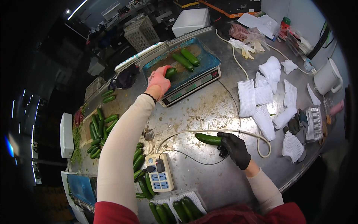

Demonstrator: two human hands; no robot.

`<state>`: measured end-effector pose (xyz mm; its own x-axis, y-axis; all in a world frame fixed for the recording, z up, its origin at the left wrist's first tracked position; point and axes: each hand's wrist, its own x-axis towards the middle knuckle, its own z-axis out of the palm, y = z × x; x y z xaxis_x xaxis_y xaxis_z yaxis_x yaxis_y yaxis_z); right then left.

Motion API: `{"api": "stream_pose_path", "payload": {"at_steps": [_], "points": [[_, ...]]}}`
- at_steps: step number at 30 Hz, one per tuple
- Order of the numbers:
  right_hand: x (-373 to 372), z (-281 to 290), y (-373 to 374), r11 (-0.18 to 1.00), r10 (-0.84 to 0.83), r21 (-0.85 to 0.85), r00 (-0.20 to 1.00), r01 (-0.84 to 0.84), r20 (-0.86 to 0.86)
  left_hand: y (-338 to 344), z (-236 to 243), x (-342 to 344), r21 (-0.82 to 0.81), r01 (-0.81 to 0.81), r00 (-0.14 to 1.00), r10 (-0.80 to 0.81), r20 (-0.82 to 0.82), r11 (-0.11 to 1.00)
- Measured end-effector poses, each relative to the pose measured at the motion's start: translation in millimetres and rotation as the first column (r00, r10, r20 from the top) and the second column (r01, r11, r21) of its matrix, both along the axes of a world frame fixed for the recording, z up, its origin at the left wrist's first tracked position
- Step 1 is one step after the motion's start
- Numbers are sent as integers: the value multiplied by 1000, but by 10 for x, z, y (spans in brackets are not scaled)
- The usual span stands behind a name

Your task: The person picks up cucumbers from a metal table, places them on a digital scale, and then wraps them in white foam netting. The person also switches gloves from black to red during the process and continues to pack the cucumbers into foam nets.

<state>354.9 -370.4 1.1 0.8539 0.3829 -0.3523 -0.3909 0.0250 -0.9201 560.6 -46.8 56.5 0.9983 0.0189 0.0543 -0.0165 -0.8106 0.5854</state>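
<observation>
My left hand (160,79), in a pink glove, is closed around a short green cucumber (170,72) over the near left part of the scale's blue tray (213,59). Two more cucumbers (183,62) lie side by side in that tray. In a black glove, my right hand (237,150) grips the right end of another cucumber (207,139), which points left above the metal table. Its fingertips are partly hidden behind the cucumber. The digital scale (192,87) has its display panel toward me.
White foam net sleeves (246,99) lie in a pile at the right, near a white jug (328,77). A power strip (159,173) with plugs and a looping cable (197,131) sits in front. Loose cucumbers (97,125) cover the left; several rest on a white net (195,199) near me.
</observation>
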Motion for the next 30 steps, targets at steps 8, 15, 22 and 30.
{"api": "stream_pose_path", "payload": {"at_steps": [8,15,22,30], "points": [[530,64,83,979,-148,171,963,110,226,18,-216,62,417,90,971,-173,166,904],[1831,336,881,935,67,-232,508,268,858,220,-37,-268,-280,-174,972,119,-200,944],[2082,322,1324,719,276,-440,361,538,891,75,-80,-520,-63,-39,999,37,-31,997],[1002,-333,220,724,347,-506,387,468,854,251,-187,-1240,69,-177,948,152,278,982]]}}
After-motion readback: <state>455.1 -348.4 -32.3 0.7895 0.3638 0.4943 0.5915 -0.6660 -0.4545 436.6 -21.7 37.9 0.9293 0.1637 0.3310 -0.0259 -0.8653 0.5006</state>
